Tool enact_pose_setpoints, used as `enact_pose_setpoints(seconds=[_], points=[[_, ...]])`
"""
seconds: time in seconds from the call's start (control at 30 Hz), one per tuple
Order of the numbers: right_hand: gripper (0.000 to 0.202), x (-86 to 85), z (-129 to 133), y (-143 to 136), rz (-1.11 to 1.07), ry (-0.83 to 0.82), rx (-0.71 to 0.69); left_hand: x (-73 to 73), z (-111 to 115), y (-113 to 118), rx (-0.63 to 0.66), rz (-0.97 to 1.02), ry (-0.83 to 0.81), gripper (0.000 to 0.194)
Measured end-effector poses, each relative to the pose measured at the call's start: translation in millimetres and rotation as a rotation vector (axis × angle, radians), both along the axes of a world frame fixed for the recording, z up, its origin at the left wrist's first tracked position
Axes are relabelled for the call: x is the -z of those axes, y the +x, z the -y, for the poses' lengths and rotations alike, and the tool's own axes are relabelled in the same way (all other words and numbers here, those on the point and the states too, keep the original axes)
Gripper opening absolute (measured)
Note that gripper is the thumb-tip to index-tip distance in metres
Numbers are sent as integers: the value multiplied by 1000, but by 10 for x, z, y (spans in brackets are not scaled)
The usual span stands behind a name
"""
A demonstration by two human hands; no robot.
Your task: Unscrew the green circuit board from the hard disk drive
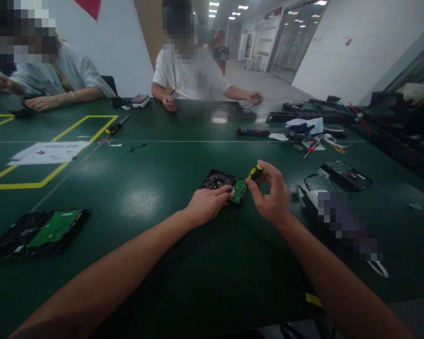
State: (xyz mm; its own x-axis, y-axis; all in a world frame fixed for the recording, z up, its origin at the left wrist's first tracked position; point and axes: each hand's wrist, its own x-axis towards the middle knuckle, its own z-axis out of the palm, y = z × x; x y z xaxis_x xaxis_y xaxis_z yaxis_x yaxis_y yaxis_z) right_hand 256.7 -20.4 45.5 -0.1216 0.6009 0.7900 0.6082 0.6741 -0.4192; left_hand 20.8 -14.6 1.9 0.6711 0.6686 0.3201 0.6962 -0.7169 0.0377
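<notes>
In the head view, a black hard drive with a green circuit board lies on the table ahead of me. My left hand grips its near side, fingers across the drive and the edge of the board. My right hand pinches the black and yellow handle of a screwdriver between thumb and fingers. The handle is tilted beside the drive's right end; its blade and tip cannot be made out.
Another hard drive lies at left, and a third at right near a pouch with a white strap. A second screwdriver, a paper sheet and cables lie farther off. Two people sit across the green table.
</notes>
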Motion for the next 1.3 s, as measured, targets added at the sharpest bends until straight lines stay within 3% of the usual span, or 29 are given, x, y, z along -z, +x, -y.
enact_pose_setpoints(seconds=[0.37, 0.6, 0.83, 1.1, 1.3], points=[[69, 26, -51, 54, 8, -20, 36, 53, 6, -9, -1, 34, 27, 33], [64, 65, -51, 24, -137, -135, -104, 37, 3, -2, 30, 44, 10, 35], [65, 52, -69, 69, -42, -33, 6, 42, -3, -6, 58, 61, 24, 37], [58, 59, -73, 57, -179, -128, -103, 41, -7, -7, 57, 62, 16, 37], [61, 32, -68, 88, -74, -55, -14, 30, 5, -9, 53, 70, 14, 36]])
